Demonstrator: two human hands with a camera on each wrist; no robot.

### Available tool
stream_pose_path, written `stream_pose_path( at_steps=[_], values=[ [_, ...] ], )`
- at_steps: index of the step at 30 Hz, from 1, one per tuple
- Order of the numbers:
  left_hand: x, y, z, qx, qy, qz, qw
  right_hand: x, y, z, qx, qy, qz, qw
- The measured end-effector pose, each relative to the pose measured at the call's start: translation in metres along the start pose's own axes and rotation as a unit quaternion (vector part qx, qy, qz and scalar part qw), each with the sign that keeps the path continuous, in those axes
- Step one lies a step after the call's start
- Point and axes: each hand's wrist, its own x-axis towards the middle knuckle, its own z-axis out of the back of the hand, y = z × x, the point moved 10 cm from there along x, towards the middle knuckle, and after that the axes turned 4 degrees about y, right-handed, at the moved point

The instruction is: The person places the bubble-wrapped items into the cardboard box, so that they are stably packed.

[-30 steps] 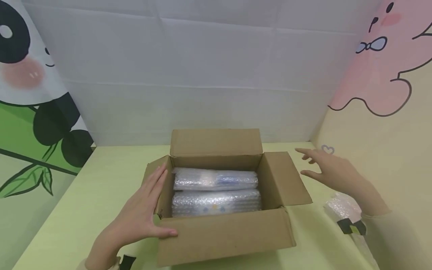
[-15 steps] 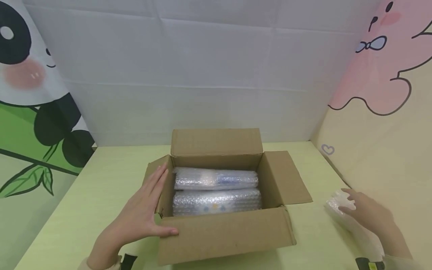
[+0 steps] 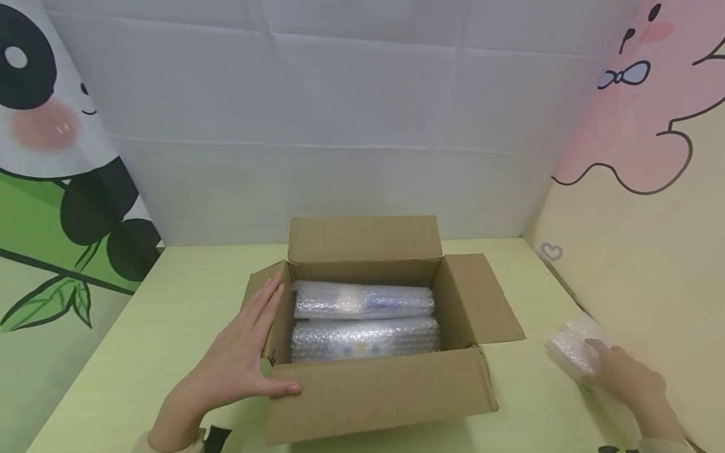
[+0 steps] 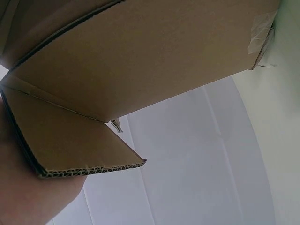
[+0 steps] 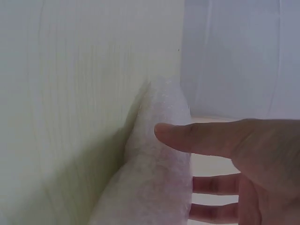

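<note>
An open cardboard box (image 3: 385, 396) stands at the table's middle. Two bubble-wrapped packages lie inside, a rear one (image 3: 323, 303) with a blue patch and a front one (image 3: 317, 343) with small coloured marks. My left hand (image 3: 235, 352) rests along the box's left side, fingers straight, thumb on the front flap. In the left wrist view, the hand (image 4: 37, 201) is partly hidden behind a box flap (image 4: 70, 136). At the right, my right hand (image 3: 625, 380) holds a bubble-wrapped bundle (image 3: 572, 349). The right wrist view shows the thumb on one side of the bundle (image 5: 145, 187), fingers on the other.
A white sheet (image 3: 362, 126) hangs behind the table (image 3: 170, 302). The left wall bears a panda picture (image 3: 39, 126), the right wall a pink figure (image 3: 651, 138). The right wall stands close beside the right hand. The box's right flap (image 3: 484, 299) sticks outward.
My right hand has come down from beside the box's right flap to the bubble-wrapped bundle and taken hold of it. The left hand and the box have stayed in place.
</note>
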Motion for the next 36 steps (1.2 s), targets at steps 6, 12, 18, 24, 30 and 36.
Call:
stream_pose_path(
  at_steps=[6, 12, 18, 24, 30, 36],
  values=[
    [-0.001, 0.001, -0.001, -0.001, 0.0, 0.0, 1.0, 0.001, 0.005, 0.009, -0.015, -0.023, 0.017, 0.9995],
    [-0.002, 0.002, -0.002, -0.004, 0.003, 0.007, 1.0, -0.003, 0.023, 0.053, -0.022, -0.084, 0.029, 0.9958],
    [-0.003, 0.002, -0.001, -0.006, 0.002, 0.009, 0.9999, -0.013, 0.067, 0.115, -0.054, -0.177, 0.063, 0.9807],
    [-0.003, 0.002, 0.0, -0.005, 0.003, 0.011, 0.9999, -0.038, 0.136, 0.178, -0.058, -0.27, 0.116, 0.9539],
    [-0.001, 0.001, 0.001, -0.007, 0.0, 0.009, 0.9999, -0.081, 0.233, 0.212, -0.072, -0.399, 0.266, 0.8745],
    [0.0, 0.0, 0.0, -0.001, -0.003, 0.005, 1.0, -0.104, 0.314, 0.199, -0.096, -0.408, 0.404, 0.8133]
  ],
)
